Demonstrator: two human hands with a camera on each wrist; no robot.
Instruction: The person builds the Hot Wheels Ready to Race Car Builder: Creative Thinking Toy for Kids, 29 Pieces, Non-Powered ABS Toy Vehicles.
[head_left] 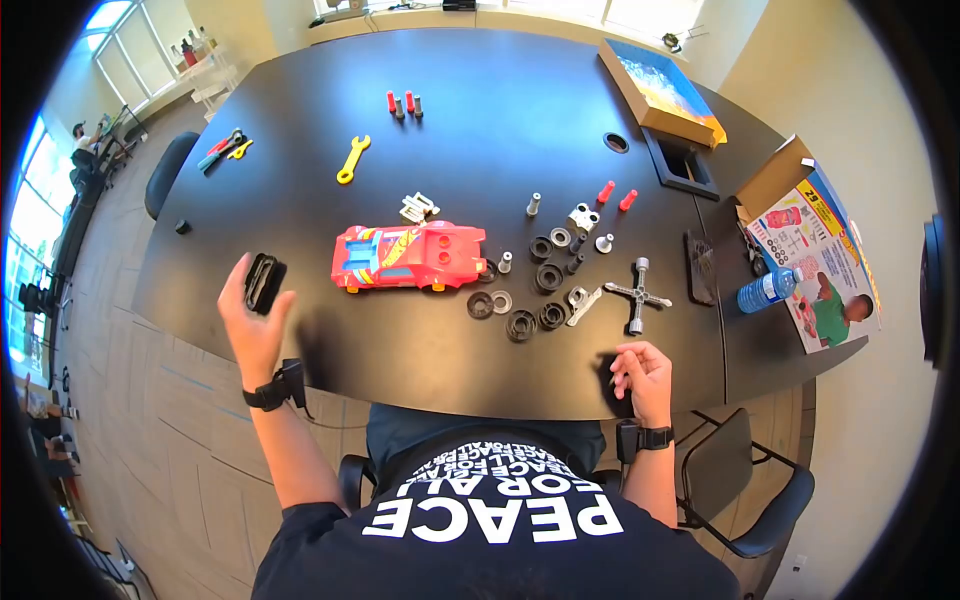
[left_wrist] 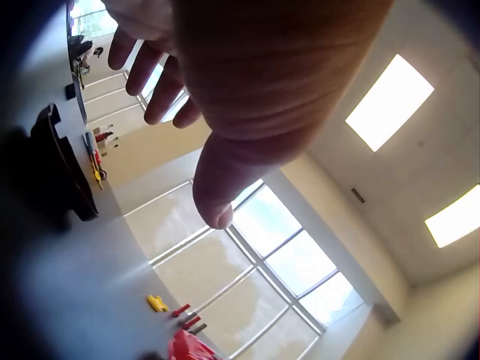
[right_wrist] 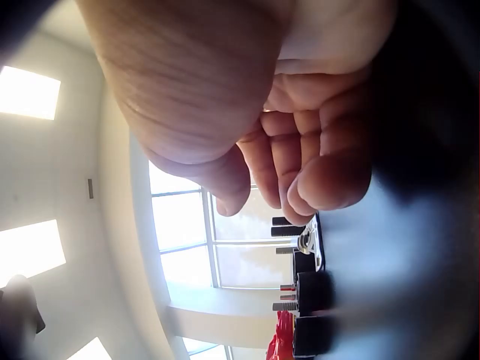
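Over the table's left edge, my left hand is spread beside a black curved plastic part. In the left wrist view, that black part lies on the tabletop, apart from the fingers and thumb. My right hand hovers near the front edge with loosely bent fingers, and nothing shows in it. Closest to it is a grey cross-shaped lug wrench. A red toy car with a blue window area sits mid-table, between the two hands.
Black wheels, grey bolts and red bolts lie right of the car. A yellow wrench lies farther back. On the right stand a water bottle, a printed box and an open tray.
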